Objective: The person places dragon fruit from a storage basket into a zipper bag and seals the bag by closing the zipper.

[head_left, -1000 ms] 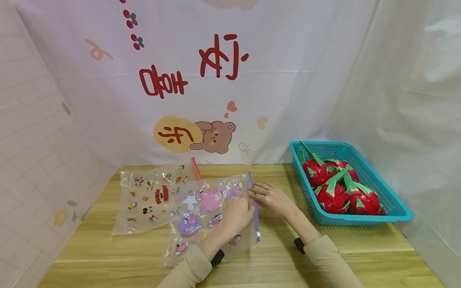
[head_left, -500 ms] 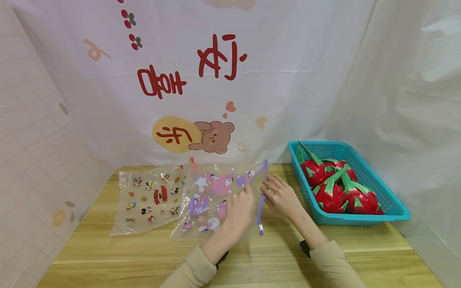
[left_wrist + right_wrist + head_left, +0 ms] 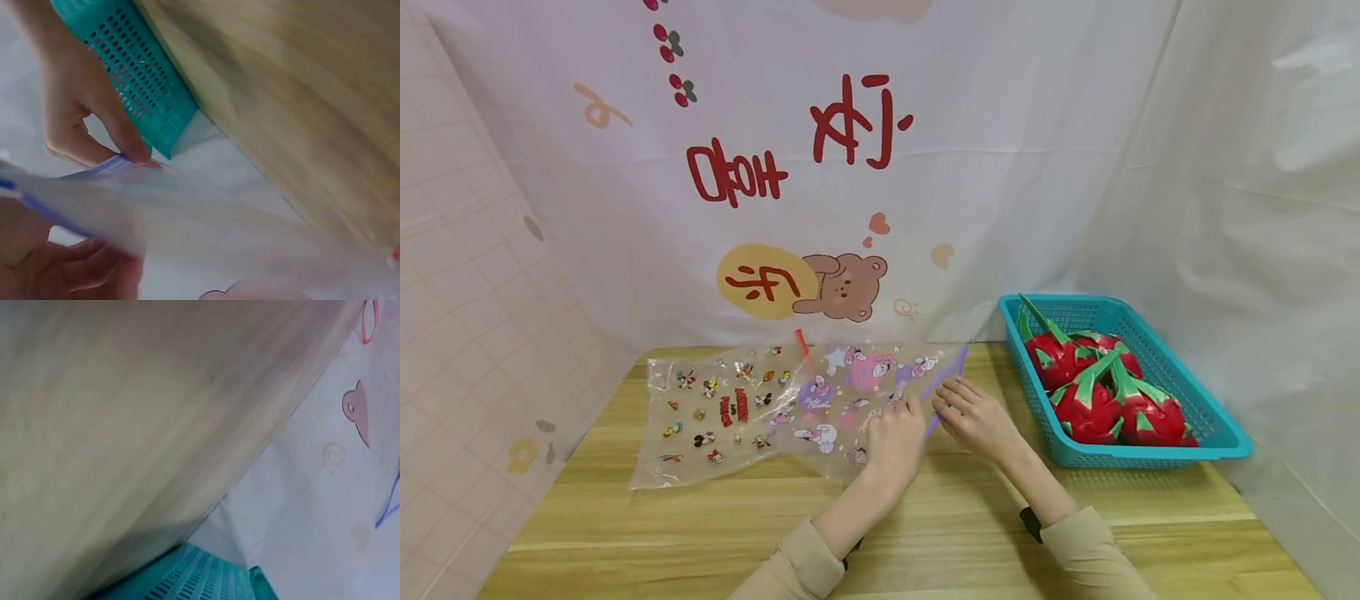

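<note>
Over the last second the purple bag [image 3: 857, 392] had swung from lying flat on the table [image 3: 925, 533] to lifted and tilted, its zip edge [image 3: 946, 385] now raised toward the far edge. Both hands had followed it: the left hand [image 3: 895, 442] pinched the film near the mouth, the right hand [image 3: 973, 417] pinched the zip strip. That suggested the mouth was being worked apart. The film was thin, clear, crinkly, printed with cartoons. A second bag [image 3: 715, 412] lay flat toward the left edge; a perforated teal basket [image 3: 1150, 450] held glossy red fruits [image 3: 1097, 400].
</note>
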The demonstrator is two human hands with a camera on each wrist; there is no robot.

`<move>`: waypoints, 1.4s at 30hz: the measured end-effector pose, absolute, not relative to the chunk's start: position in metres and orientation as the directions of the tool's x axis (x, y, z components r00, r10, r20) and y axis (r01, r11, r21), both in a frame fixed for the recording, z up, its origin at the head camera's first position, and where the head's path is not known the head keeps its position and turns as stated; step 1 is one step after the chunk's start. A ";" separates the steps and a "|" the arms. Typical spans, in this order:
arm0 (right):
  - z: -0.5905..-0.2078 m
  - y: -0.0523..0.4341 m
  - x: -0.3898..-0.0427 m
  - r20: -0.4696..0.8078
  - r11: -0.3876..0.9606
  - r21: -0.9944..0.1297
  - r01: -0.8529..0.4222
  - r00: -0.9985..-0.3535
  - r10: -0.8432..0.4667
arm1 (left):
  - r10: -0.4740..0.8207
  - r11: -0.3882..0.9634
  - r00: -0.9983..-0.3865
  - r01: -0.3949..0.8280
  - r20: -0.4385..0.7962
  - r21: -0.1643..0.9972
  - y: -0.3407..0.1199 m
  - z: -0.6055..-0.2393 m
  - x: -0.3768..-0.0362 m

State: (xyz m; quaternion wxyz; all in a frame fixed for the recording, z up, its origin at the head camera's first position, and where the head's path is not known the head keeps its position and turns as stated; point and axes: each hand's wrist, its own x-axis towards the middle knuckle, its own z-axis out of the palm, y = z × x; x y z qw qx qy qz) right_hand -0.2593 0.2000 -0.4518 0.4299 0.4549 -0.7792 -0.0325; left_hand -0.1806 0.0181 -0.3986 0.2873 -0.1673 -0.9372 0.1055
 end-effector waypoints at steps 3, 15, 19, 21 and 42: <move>-0.455 0.196 -0.258 0.624 0.560 0.435 -0.705 -0.212 -0.752 | 0.374 0.924 -0.822 0.292 0.430 -0.246 0.012 -0.407 -0.182; -0.460 0.189 -0.256 0.561 0.507 0.291 -0.812 -0.284 -0.778 | 0.344 0.885 -0.748 0.460 0.568 0.069 -0.020 -0.400 -0.200; -0.460 0.188 -0.256 0.509 0.491 0.282 -0.824 -0.305 -0.805 | 0.285 0.896 -0.644 0.441 0.710 0.041 -0.027 -0.391 -0.204; -0.461 0.189 -0.255 0.475 0.491 0.293 -0.821 -0.321 -0.819 | 0.244 0.907 -0.572 0.420 0.783 0.025 -0.029 -0.387 -0.206; -0.449 0.185 -0.245 0.610 0.406 0.284 -0.868 -0.163 -0.775 | 0.157 0.858 -0.691 0.449 0.706 0.249 -0.041 -0.374 -0.208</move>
